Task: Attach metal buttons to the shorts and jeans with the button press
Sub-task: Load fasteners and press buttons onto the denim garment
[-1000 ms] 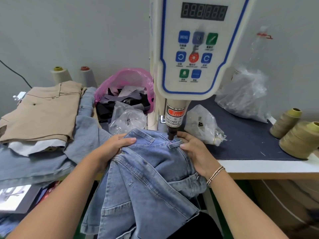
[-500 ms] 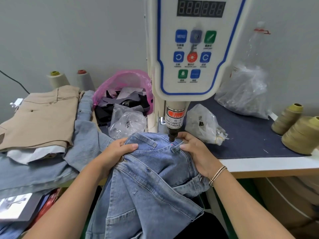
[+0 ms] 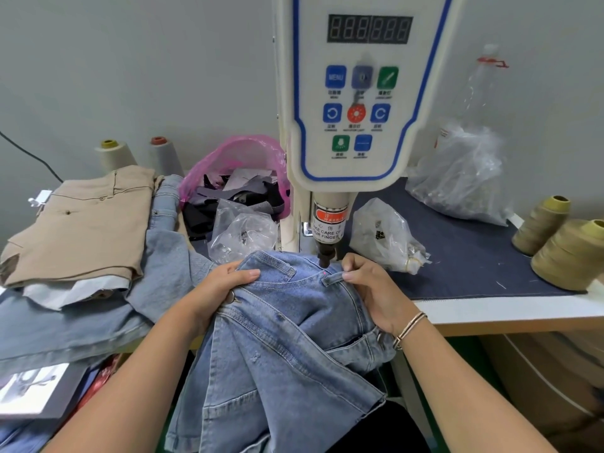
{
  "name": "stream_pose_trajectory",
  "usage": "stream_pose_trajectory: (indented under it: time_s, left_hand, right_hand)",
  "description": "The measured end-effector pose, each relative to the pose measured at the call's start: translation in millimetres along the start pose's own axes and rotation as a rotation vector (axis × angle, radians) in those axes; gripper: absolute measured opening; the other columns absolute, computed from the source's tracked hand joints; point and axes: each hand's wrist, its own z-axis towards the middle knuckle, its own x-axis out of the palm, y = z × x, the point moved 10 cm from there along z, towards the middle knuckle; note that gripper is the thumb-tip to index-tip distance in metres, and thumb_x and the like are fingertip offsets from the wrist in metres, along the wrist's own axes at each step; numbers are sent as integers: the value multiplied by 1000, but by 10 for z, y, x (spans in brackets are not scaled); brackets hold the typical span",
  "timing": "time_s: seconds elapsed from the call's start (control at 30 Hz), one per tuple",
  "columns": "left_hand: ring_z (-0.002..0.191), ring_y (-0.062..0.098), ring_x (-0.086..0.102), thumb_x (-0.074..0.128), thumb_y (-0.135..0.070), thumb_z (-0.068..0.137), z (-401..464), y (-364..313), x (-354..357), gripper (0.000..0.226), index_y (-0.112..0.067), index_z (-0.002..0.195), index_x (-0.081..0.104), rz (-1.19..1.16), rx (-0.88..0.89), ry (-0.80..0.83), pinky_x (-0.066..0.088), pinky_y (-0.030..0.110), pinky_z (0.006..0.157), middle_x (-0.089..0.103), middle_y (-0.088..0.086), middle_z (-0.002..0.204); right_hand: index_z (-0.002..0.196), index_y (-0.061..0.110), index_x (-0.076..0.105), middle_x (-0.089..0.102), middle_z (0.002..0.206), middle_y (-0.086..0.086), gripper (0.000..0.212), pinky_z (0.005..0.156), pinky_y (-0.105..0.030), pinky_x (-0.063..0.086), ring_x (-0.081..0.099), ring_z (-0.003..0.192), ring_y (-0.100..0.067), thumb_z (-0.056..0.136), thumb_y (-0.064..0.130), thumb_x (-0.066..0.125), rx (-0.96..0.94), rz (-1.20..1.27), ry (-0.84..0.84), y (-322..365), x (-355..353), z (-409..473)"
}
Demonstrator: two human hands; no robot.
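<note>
A folded tan pair of shorts (image 3: 81,223) lies far left of the white button press (image 3: 351,103). The left hand (image 3: 225,289) has its grip on the light-blue denim jeans (image 3: 287,338) directly under the press's black punch tip (image 3: 325,258). The right hand (image 3: 372,289) pinches the waistband just right of it.

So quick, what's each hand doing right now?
Left hand: grips the waistband of the jeans, thumb on top.
Right hand: pinches the waistband by the belt loop, just beside the button press tip.
</note>
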Motion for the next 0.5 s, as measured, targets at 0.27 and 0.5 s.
stream_pose_trajectory:
  time_s: [0.27, 0.5]
  left_hand:
    - [86, 28, 73, 74, -34, 68, 12, 6, 8, 29, -22, 94, 77, -11, -6, 12, 58, 29, 69, 73, 16, 103]
    - [91, 28, 71, 75, -49, 56, 15, -10, 9, 38, -36, 92, 76, 64, 20, 11, 54, 39, 86, 74, 10, 104]
  right_hand:
    - [69, 17, 49, 48, 62, 1, 14, 55, -22, 43, 47, 56, -10, 73, 6, 55, 3, 2, 13, -8, -4, 0]
    - [66, 20, 51, 43, 64, 0, 17, 57, -25, 39, 43, 59, -12, 72, 5, 54, 7, -13, 7, -12, -8, 7]
